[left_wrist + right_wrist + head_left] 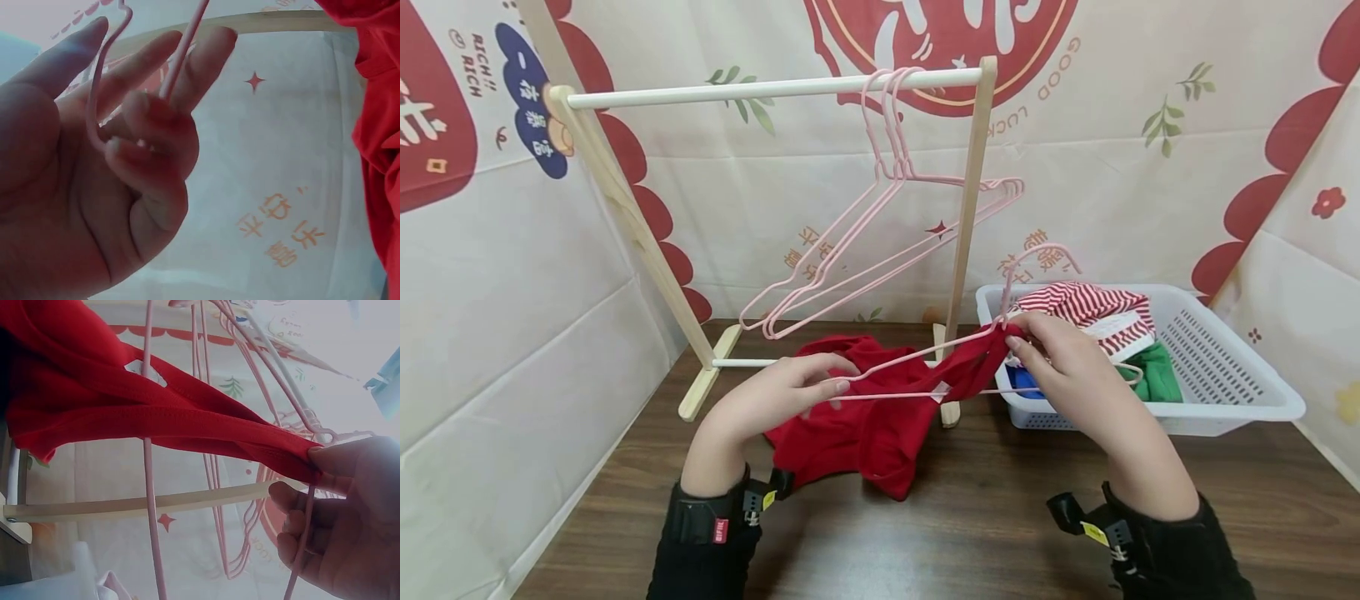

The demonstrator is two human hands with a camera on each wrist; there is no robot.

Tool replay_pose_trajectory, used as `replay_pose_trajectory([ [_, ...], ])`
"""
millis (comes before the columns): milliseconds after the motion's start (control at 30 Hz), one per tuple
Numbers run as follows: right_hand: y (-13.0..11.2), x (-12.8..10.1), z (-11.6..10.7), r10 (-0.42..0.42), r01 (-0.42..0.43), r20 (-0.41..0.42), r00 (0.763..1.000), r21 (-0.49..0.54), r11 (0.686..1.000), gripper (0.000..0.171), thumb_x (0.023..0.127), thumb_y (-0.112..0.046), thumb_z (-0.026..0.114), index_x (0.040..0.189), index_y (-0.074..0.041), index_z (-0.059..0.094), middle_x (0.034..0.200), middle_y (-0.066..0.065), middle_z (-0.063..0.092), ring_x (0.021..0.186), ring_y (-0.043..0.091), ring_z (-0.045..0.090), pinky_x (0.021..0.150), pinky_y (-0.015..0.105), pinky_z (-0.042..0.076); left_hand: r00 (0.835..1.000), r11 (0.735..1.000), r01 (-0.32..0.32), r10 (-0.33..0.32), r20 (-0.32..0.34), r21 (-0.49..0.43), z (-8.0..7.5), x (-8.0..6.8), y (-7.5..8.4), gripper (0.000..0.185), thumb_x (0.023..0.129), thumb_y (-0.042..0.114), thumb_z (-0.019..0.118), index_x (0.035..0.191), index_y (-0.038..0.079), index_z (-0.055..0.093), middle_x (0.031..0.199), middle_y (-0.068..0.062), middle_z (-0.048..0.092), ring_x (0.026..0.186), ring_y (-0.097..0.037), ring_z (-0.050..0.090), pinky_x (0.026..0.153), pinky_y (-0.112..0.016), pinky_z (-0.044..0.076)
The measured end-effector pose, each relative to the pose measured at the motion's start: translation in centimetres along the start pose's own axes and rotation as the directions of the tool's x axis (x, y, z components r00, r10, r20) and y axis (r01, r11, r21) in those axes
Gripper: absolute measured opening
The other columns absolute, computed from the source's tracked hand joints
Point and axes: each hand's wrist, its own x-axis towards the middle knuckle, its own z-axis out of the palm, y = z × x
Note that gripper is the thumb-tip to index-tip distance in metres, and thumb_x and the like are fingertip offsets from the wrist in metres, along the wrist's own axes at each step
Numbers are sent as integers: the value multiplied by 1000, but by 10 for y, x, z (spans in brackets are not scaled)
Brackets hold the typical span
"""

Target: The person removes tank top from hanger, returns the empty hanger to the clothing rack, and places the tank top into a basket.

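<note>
Over the table I hold up a pink wire hanger (917,357) with a red garment (865,433) partly threaded on it. My left hand (816,382) grips the hanger's left end, its fingers curled round the wire (181,56). My right hand (1028,343) pinches the garment's red edge (187,419) against the hanger just below the hook. The rest of the garment sags onto the table. In the right wrist view the fabric stretches taut from my right hand (325,481) across the hanger wire (150,506).
A wooden rack (775,87) stands behind, with several pink hangers (880,225) on its rail. At the right, a white basket (1225,367) holds a red-striped garment (1090,304), a green one (1157,371) and a blue one (1022,382). Cloth walls enclose the brown table (985,517).
</note>
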Motion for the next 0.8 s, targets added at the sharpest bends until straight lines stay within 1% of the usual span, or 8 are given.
replay_pose_trajectory([
  [67,0,0,1,-13,13,-19,1000,-9,1000,18,100,-15,54,115,-7,61,104,8,62,92,23,54,80,51,50,999,999,-14,15,-29,47,0,-1,4,28,100,33,55,124,21,62,93,8,67,83,-9,63,79,-37,49],
  [233,0,0,2,-36,35,-56,998,-26,999,18,100,-15,55,114,-7,62,102,8,62,92,22,53,79,51,49,990,991,-23,41,-138,131,-1,-7,13,17,99,31,58,112,24,67,74,11,61,70,-10,57,70,-35,47],
  [333,0,0,2,-39,37,-66,997,-26,999,19,100,-15,55,116,-7,61,104,8,62,93,22,54,80,52,50,977,990,-34,62,-203,139,-2,-11,19,12,98,29,60,105,26,69,71,10,60,67,-10,56,66,-34,46],
  [433,-1,0,3,-48,45,-79,996,-29,999,18,99,-14,56,115,-6,62,104,8,63,94,22,55,81,53,50,957,989,-72,106,-271,133,-4,-16,22,8,97,26,61,101,26,69,70,8,59,66,-9,56,64,-32,45],
  [500,-1,0,3,-55,52,-86,995,-31,998,18,99,-13,56,114,-6,62,104,8,63,96,23,56,82,54,50,936,985,-108,146,-319,135,-5,-18,25,6,96,22,64,98,24,69,70,8,58,65,-8,56,63,-31,45],
  [567,-1,0,3,-64,61,-93,994,-30,998,17,98,-12,57,114,-6,62,105,8,64,98,24,57,83,55,50,909,978,-149,194,-369,147,-6,-21,26,6,94,18,66,96,23,69,68,8,57,65,-7,56,62,-29,45],
  [733,-1,-1,3,-71,67,-104,992,-41,997,20,97,-12,60,116,-6,63,108,10,64,101,26,59,85,56,50,823,943,-252,327,-464,217,-11,-26,24,13,90,5,69,92,18,70,65,10,55,61,-6,54,58,-25,42],
  [800,-1,-1,4,-67,63,-104,992,-47,997,21,96,-13,61,116,-6,63,109,10,64,102,27,59,85,57,49,789,927,-280,370,-491,250,-14,-29,22,15,89,2,69,92,16,71,64,10,55,61,-6,54,59,-24,41],
])
